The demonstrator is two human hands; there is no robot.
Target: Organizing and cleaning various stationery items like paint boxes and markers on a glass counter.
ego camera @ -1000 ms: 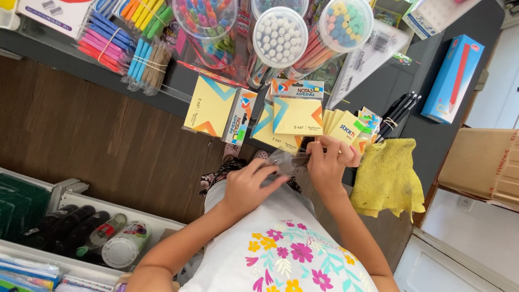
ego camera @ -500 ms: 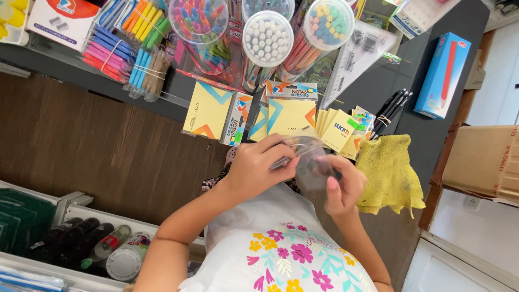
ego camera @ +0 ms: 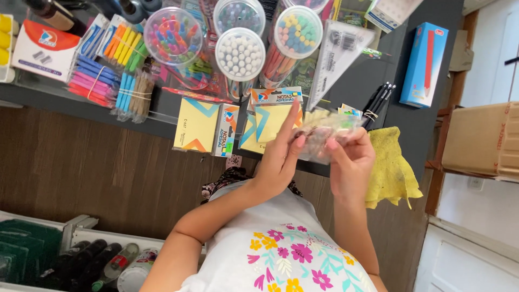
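— What have you got in your hands?

— A small crinkled packet of clear plastic film (ego camera: 324, 138), with something pale inside that I cannot make out. My right hand (ego camera: 351, 167) grasps it from below, thumb and fingertips pinched on its near edge. My left hand (ego camera: 278, 162) touches its left side with the fingers stretched out long and flat, not curled round it.

— Where is the packet?

— Lifted above the near edge of the dark grey desk (ego camera: 351, 86), between my two hands, just in front of the yellow sticky-note pads with blue corner stripes (ego camera: 197, 125).

— What lies to the right of you?

— A crumpled yellow cleaning cloth (ego camera: 392, 162) hangs over the desk edge, just beside my right hand. Farther off lies a bundle of black pens held by a band (ego camera: 380, 100), and beyond it a flat blue cardboard box with a red pencil drawn on it (ego camera: 424, 62).

— And farther back?

— Three round clear plastic tubs: one with mixed coloured pens (ego camera: 173, 38), one with white-capped pens (ego camera: 240, 54), one with pastel caps (ego camera: 297, 32). A clear plastic set square (ego camera: 338, 51) leans to the right of them. To the left are banded bundles of pink, blue and orange pens (ego camera: 100, 70) and a white and red cardboard box (ego camera: 46, 46).

— Below the desk?

— Brown wood panelling (ego camera: 97, 173), and at near left a white tray of dark bottles (ego camera: 92, 262).
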